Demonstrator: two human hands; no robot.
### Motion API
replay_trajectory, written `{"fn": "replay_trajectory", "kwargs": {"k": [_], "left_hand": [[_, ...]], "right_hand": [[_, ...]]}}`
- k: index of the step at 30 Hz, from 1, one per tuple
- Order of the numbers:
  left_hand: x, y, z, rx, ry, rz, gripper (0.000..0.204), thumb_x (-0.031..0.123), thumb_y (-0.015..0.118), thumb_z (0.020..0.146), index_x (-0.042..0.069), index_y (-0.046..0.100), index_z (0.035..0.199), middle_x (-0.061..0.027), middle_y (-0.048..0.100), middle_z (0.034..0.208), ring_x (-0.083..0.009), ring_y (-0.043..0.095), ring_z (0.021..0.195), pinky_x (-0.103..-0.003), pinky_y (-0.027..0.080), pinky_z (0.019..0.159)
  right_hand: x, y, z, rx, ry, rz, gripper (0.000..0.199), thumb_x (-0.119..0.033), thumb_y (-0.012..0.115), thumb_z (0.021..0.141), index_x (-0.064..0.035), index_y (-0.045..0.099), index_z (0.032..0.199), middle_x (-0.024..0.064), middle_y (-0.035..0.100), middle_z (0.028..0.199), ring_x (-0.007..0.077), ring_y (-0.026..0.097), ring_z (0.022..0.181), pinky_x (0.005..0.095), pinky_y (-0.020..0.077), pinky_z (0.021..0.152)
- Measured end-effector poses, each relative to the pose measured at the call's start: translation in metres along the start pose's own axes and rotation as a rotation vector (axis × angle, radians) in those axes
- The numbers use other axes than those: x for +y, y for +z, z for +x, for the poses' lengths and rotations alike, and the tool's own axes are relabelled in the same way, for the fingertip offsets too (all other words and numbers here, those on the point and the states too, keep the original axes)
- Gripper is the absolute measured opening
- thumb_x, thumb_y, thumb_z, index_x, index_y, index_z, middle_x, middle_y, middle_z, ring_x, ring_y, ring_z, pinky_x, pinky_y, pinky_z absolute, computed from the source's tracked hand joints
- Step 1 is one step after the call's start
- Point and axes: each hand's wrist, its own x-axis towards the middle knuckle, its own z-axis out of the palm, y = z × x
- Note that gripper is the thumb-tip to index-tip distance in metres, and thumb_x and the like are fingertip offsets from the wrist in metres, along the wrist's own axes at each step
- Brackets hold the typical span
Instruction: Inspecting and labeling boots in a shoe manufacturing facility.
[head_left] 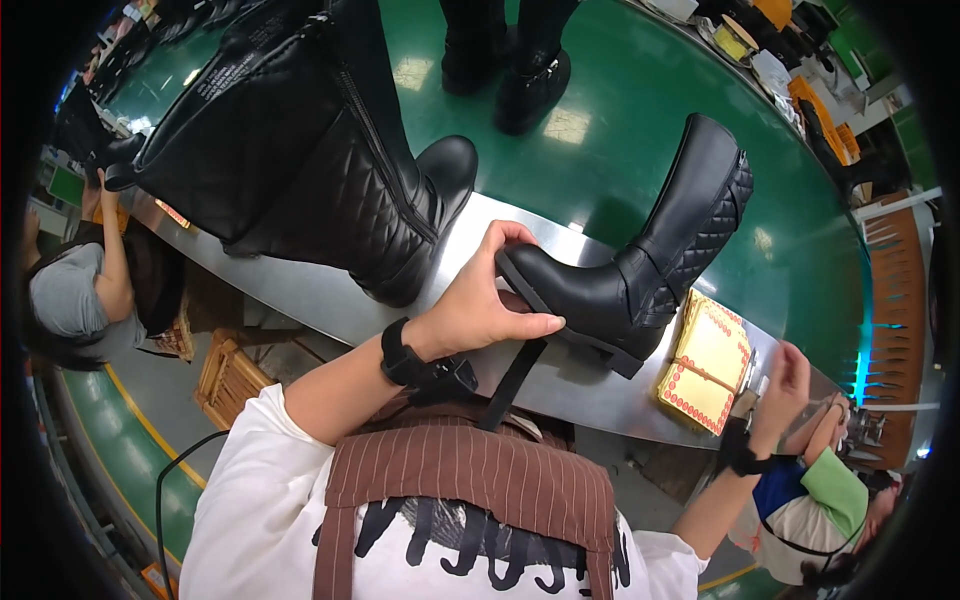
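One tall black boot (310,180), pale lettering (235,65) near its top, rises at left; the left hand (480,300) pinches a second boot (645,262) by its left-pointing toe above a steel ledge (590,395), shaft slanting up-right against broad green tabletop (800,235). Red-printed gold packets (715,345) lie at the ledge's near edge beside the right hand (785,385), its grip unclear.

Inspector: Illumination?
Clerk: Bright, evidently overhead; square pale reflections mark the glossy green tabletop (620,110).
Inspector: Glare?
Clerk: Strong on the smooth silver metal strip (478,224); soft sheen on the black leather boot with quilted shaft (690,190).
Inspector: Defects?
Clerk: Straight edges bend toward a blacked-out rim; the person's bare right hand (788,385) looks slightly soft.
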Motion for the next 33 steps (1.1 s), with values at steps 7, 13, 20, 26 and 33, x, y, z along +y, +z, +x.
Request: {"fn": "replay_trajectory", "kwargs": {"k": [7, 13, 20, 26, 33], "left_hand": [[0.012, 0.016, -0.016, 0.064, 0.169, 0.244, 0.080, 0.015, 0.087, 0.066, 0.005, 0.035, 0.126, -0.0115, 0.046, 0.116, -0.0185, 0.057, 0.106, -0.032, 0.056, 0.088], [0.014, 0.024, -0.022, 0.081, 0.122, 0.169, 0.080, 0.010, 0.086, 0.063, 0.007, 0.037, 0.126, -0.0094, 0.050, 0.119, -0.0167, 0.054, 0.110, -0.033, 0.048, 0.096], [0.015, 0.029, -0.026, 0.104, 0.080, 0.190, 0.080, 0.011, 0.086, 0.063, 0.006, 0.037, 0.126, -0.0102, 0.051, 0.116, -0.0176, 0.055, 0.108, -0.034, 0.048, 0.094], [0.017, 0.031, -0.026, 0.113, 0.139, 0.247, 0.081, 0.013, 0.086, 0.061, 0.007, 0.037, 0.125, -0.0106, 0.051, 0.116, -0.0201, 0.055, 0.108, -0.034, 0.044, 0.097], [0.015, 0.031, -0.025, 0.089, 0.251, 0.353, 0.080, 0.017, 0.087, 0.064, 0.007, 0.035, 0.124, -0.0140, 0.050, 0.112, -0.0228, 0.059, 0.097, -0.034, 0.051, 0.084]], "right_hand": [[-0.221, 0.075, -0.055, -0.451, -0.334, 0.480, 0.025, 0.004, 0.078, 0.074, -0.0048, 0.074, 0.097, 0.0069, 0.063, 0.084, 0.0191, 0.063, 0.074, 0.0294, 0.0505, 0.062], [-0.243, 0.091, -0.063, -0.338, -0.342, 0.560, 0.022, 0.002, 0.078, 0.075, -0.0054, 0.076, 0.096, 0.0074, 0.063, 0.086, 0.0187, 0.062, 0.072, 0.0286, 0.0492, 0.060], [-0.244, 0.089, -0.074, -0.290, -0.346, 0.483, 0.021, 0.002, 0.078, 0.075, -0.0046, 0.075, 0.094, 0.0077, 0.064, 0.083, 0.0202, 0.061, 0.071, 0.0300, 0.0477, 0.059], [-0.248, 0.078, -0.075, -0.282, -0.287, 0.423, 0.020, 0.004, 0.077, 0.073, -0.0033, 0.074, 0.092, 0.0085, 0.064, 0.081, 0.0216, 0.059, 0.071, 0.0312, 0.0466, 0.060], [-0.248, 0.075, -0.069, -0.299, -0.314, 0.464, 0.020, 0.005, 0.076, 0.073, -0.0026, 0.073, 0.091, 0.0082, 0.064, 0.080, 0.0223, 0.059, 0.071, 0.0316, 0.0466, 0.061]]}}
